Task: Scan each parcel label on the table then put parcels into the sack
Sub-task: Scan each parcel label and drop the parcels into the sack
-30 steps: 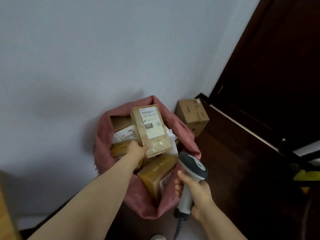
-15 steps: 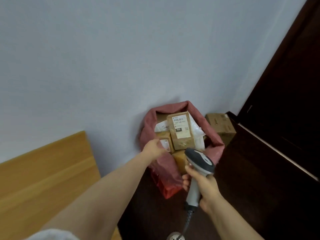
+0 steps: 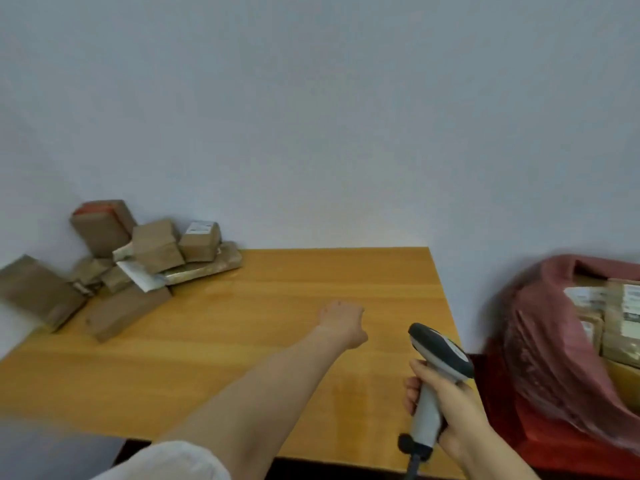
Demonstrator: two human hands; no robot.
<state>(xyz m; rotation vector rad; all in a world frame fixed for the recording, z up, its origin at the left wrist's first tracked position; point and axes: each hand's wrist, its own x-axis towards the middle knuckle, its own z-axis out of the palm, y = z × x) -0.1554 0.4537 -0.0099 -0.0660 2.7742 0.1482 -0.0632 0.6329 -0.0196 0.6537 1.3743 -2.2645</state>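
- My left hand is stretched out over the middle of the table with nothing in it. I only see the back of it, so I can't tell if the fingers are spread or curled.
- My right hand is wrapped tight round the grey handle of the scanner, down at about 5 o'clock, over the table's right edge. The scanner's head is dark on top and tips toward 11 o'clock. A cable hangs off the bottom.
- The pile of parcels sits at 10 o'clock, in the far left corner of the table, right up against the wall. It's brown boxes and flat packets all jumbled and leaning on each other. One small box on top shows a white label.
- The sack is at 3 o'clock, just beside the table's right end, not on it. It's reddish and its mouth is open, with packed boxes showing inside, labels up. That side's pretty blurry.
- My white sleeve pokes in at 7 o'clock.
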